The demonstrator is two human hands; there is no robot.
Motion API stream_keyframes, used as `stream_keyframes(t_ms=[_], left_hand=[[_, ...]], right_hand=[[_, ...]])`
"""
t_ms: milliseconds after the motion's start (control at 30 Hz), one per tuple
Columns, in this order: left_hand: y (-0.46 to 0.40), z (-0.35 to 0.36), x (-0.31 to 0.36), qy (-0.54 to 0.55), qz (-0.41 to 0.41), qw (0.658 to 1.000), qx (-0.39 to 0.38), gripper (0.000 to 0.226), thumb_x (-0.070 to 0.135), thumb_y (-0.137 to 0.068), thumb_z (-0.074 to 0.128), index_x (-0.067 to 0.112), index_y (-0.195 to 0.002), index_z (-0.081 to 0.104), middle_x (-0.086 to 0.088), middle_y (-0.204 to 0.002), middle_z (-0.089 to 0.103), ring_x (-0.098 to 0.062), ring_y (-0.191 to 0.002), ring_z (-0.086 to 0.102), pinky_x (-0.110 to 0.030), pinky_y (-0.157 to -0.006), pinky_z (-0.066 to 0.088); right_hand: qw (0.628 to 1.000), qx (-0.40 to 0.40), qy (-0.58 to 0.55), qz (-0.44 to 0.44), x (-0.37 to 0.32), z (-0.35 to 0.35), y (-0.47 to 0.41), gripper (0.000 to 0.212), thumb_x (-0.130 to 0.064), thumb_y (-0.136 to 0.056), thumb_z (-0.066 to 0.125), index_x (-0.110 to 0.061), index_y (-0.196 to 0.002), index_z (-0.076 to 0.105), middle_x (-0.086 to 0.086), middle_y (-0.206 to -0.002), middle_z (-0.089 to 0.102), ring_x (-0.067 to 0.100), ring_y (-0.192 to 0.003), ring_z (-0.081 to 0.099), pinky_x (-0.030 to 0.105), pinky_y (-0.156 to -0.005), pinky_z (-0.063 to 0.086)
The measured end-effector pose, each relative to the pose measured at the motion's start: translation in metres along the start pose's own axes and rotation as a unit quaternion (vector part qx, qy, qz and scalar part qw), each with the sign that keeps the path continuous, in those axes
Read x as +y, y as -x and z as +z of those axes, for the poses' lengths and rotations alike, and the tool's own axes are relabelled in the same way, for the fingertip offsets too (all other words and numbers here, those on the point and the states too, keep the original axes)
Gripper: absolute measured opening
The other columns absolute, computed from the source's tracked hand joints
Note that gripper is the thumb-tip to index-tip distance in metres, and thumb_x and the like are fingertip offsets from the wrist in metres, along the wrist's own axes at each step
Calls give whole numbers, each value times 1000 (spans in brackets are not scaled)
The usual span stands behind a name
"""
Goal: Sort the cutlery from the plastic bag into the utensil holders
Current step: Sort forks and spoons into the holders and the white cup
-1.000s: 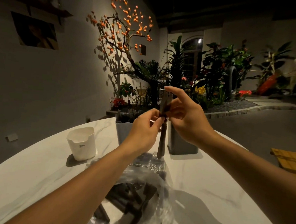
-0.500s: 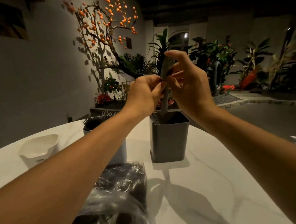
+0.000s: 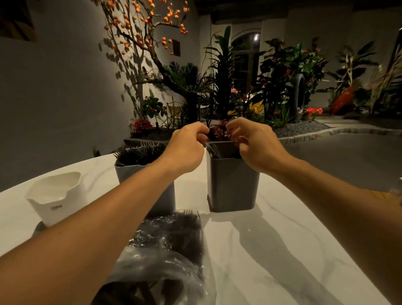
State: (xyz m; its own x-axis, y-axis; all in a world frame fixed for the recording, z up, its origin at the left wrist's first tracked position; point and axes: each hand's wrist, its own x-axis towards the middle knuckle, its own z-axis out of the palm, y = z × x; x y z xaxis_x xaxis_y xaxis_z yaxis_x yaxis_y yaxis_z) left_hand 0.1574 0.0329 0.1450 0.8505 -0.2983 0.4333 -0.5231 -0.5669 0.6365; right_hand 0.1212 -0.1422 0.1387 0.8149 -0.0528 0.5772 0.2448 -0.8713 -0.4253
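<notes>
Hands are hovering together over the mouth of the dark holder (image 3: 232,184), which is standing on the table (image 3: 294,262) at about one o'clock from the bag (image 3: 166,262). I am keeping my left hand (image 3: 187,149) at the holder's nine o'clock edge, fingers curled inward toward the thumb, but I cannot tell whether they are pinching anything, since the tips are sitting against dark background. My right hand (image 3: 254,147) is reaching over the rim at the three o'clock side, fingers bent down toward the opening; whether it is holding a piece is also hidden from me. Dark cutlery (image 3: 215,150) is showing inside the holder, just below both hands, leaning against its left wall. At ten o'clock from the bag, the grey holder (image 3: 129,172) is standing partly behind my left forearm, with a bristling bunch of dark forks (image 3: 139,155) sticking up out of it. Further out at nine o'clock, the white holder (image 3: 55,197) is sitting near the table's edge, well apart from the other two. The clear bag is lying at six o'clock between my forearms, crumpled, with more dark cutlery showing through the plastic and fork tines poking toward its far end, near the foot of the dark holder. Beyond the table at twelve o'clock, a bed of plants (image 3: 257,90) and a branch with orange fruits (image 3: 141,21) are standing against the wall. At three o'clock, past my right arm, something small with a white cap is blurring at the table's edge.
</notes>
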Motion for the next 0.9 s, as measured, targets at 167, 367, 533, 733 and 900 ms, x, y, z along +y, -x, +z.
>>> stream_keyframes(t_ms=[167,367,533,733,900], left_hand=[[42,-26,11,4,16,1000,4,46,-9,-95,36,13,-127,61,-4,-112,65,-20,-105,61,-39,-95,54],[107,-62,6,-10,1,1000,8,32,4,-102,39,19,-122,59,0,-100,66,-18,-95,65,-43,-88,57],[163,-79,-13,-29,-24,999,14,16,18,-105,43,19,-102,59,-2,-76,69,-14,-65,68,-36,-62,61],[223,-70,-60,-94,-74,992,-44,29,23,-102,49,16,-82,68,-1,-75,70,-13,-67,69,-25,-59,56],[252,-70,-90,-187,-47,979,-64,27,10,-94,57,26,-116,62,5,-121,60,-18,-110,58,-36,-97,50]], right_hand=[[999,8,-33,-39,-40,-8,28,28,-8,-93,57,-20,-116,67,0,-105,69,17,-93,64,41,-86,57],[986,-114,-71,-94,-104,-6,76,9,-19,-95,64,-22,-102,70,-11,-93,67,3,-86,63,26,-80,58],[941,-323,-54,-91,-143,4,119,14,-18,-94,64,-16,-103,75,-8,-90,73,5,-79,70,21,-75,58],[899,-413,117,-88,-152,64,165,23,-17,-96,53,-14,-107,73,6,-99,69,22,-89,63,32,-79,54],[920,-302,224,-109,-146,69,183,26,-16,-92,66,-14,-118,68,4,-104,66,16,-86,56,25,-75,47]])
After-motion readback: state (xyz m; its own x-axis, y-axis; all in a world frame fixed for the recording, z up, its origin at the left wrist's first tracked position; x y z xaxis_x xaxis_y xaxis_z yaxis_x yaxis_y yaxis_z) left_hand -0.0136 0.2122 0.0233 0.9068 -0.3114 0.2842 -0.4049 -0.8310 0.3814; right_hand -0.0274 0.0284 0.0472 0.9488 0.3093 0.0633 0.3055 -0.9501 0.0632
